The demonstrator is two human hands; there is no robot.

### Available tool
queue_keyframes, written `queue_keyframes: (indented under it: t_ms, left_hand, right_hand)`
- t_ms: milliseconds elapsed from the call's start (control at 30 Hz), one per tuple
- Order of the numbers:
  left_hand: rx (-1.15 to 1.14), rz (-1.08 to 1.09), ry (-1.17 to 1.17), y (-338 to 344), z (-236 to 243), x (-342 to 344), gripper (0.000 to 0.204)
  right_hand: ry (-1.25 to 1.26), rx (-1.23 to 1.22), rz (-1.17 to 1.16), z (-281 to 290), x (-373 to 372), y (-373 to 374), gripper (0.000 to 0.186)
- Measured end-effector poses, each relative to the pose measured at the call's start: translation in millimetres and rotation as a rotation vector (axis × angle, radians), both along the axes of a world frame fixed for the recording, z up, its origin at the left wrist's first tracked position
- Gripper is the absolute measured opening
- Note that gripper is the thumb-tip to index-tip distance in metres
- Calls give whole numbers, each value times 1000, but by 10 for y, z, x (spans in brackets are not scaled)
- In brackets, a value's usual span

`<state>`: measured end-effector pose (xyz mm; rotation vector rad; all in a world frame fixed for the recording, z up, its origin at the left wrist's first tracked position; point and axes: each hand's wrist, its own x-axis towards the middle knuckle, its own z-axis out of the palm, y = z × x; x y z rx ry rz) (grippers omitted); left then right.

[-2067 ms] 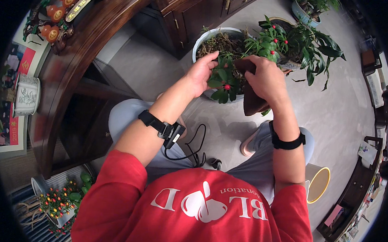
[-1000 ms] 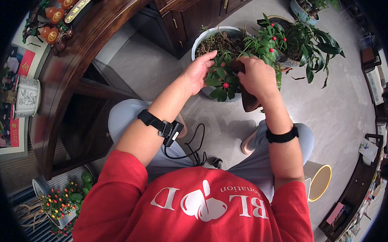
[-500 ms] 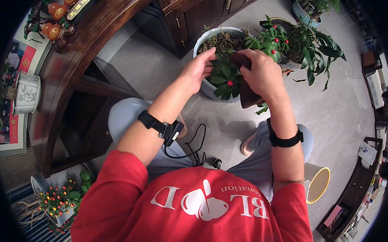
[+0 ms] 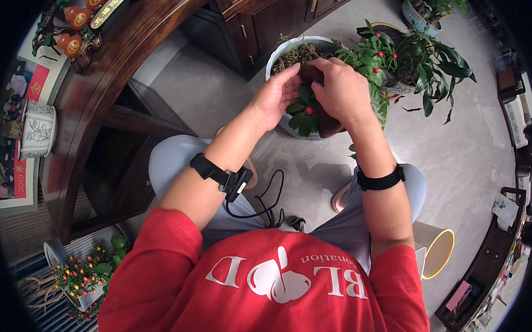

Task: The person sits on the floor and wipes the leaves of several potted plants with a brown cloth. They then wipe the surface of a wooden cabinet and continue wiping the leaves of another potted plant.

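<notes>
In front of me stands a pale round pot (image 4: 296,45) holding a leafy plant (image 4: 304,121) with glossy dark green leaves and a red berry. My right hand (image 4: 342,89) grips a brown cloth (image 4: 330,125), which hangs down beside the leaves, partly behind the hand. Close by on the left, my left hand (image 4: 276,97) has its palm turned toward the plant and its fingers stretched out, slightly bent. Whether those fingertips touch the leaves or the cloth I cannot tell.
More berried foliage (image 4: 374,64) and a drooping leafy plant (image 4: 436,66) stand right of the pot. A dark wooden cabinet (image 4: 269,26) is behind it, and a dark wooden table (image 4: 114,46) curves along the left. A yellow-rimmed bin (image 4: 439,255) sits by my right leg.
My right hand has shifted left with the brown cloth, closer to my left hand, and the cloth now covers more of the plant. My left hand has moved only slightly.
</notes>
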<state>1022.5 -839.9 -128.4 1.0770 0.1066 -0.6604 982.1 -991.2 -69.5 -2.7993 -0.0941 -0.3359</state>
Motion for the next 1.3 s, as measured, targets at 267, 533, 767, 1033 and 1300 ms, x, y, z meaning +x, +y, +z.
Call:
queue_keyframes:
  t_ms: [267, 533, 767, 1033, 1300]
  left_hand:
    - [2, 9, 49, 26, 29, 22, 64]
    - [39, -1, 6, 12, -2, 4, 59]
    - [-24, -27, 48, 22, 42, 9, 62]
    - [0, -130, -23, 42, 103, 21, 63]
    - [53, -134, 42, 93, 133, 0, 68]
  right_hand:
    - [97, -98, -72, 87, -110, -153, 25]
    - [98, -110, -8, -40, -87, -42, 28]
    - [-48, -76, -7, 1, -123, -75, 22]
    - [46, -90, 32, -4, -140, -14, 30]
    - [-184, 58, -55, 237, -283, -327, 33]
